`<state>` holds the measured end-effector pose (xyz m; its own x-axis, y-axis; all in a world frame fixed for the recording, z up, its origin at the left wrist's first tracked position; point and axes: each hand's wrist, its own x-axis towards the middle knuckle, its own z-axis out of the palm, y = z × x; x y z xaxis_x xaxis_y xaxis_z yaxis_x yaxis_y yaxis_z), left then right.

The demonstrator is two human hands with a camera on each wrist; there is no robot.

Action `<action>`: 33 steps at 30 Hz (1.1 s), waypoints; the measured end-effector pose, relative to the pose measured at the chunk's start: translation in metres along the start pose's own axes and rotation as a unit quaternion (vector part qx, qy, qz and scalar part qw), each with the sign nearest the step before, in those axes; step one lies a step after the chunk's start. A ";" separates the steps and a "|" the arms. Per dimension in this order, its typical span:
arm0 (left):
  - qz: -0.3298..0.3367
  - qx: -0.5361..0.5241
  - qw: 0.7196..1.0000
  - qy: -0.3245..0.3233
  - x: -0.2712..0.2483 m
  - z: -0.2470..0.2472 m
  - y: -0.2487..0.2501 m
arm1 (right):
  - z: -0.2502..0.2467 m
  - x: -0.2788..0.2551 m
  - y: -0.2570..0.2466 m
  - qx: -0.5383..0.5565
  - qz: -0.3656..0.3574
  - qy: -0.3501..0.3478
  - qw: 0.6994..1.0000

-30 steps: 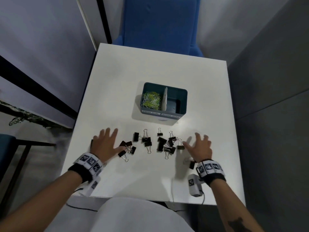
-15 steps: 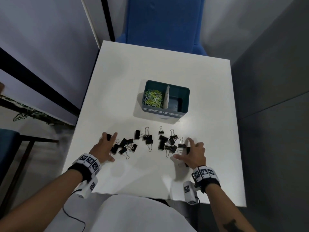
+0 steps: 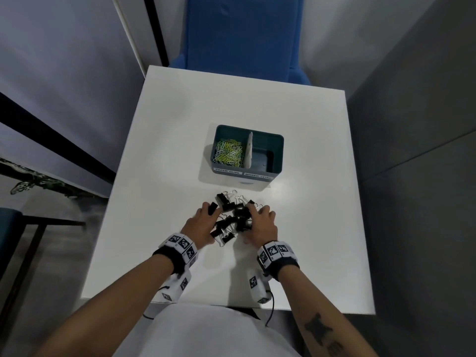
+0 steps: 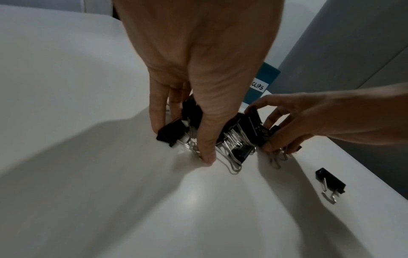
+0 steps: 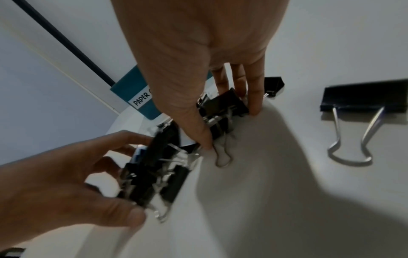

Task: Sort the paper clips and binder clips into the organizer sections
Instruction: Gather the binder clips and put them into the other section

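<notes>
A heap of black binder clips [image 3: 233,217] lies on the white table [image 3: 159,202] in front of the teal organizer [image 3: 279,153]. My left hand [image 3: 206,219] and right hand [image 3: 257,217] cup the heap from both sides, fingers curled round the clips. In the left wrist view the left hand [image 4: 183,139] grips clips [image 4: 234,139] between thumb and fingers. In the right wrist view the right hand [image 5: 229,129] pinches a clip [image 5: 223,104]. Yellow, green and white paper clips [image 3: 229,153] fill the organizer's left section. The right section [image 3: 265,158] holds nothing.
One binder clip [image 5: 362,97] lies loose on the table right of my right hand, also seen as a lone clip [image 4: 330,179] in the left wrist view. Another clip [image 5: 273,83] lies beyond my right fingers. A blue chair [image 3: 242,34] stands behind the table.
Both hands have swept inward from the left and right ends of the row of clips. The scattered clips are now bunched into one heap between them.
</notes>
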<state>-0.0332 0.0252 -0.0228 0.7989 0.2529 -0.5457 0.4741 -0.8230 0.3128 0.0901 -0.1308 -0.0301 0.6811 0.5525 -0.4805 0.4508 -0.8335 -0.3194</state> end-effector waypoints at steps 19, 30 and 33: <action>-0.051 -0.062 0.995 -0.057 -0.012 0.002 -0.016 | -0.002 -0.052 0.066 0.136 0.049 -0.020 0.989; -0.023 -0.040 0.997 0.064 0.013 -0.028 -0.005 | -0.029 -0.015 0.050 0.055 -0.002 -0.019 0.998; -0.030 -0.008 0.999 0.017 0.040 -0.042 -0.006 | -0.039 0.006 0.043 -0.036 -0.058 -0.058 0.996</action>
<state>0.0109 0.0617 -0.0139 0.7812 0.3181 -0.5371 0.5265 -0.7981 0.2930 0.1361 -0.1637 -0.0148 0.5519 0.6384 -0.5364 0.5662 -0.7592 -0.3210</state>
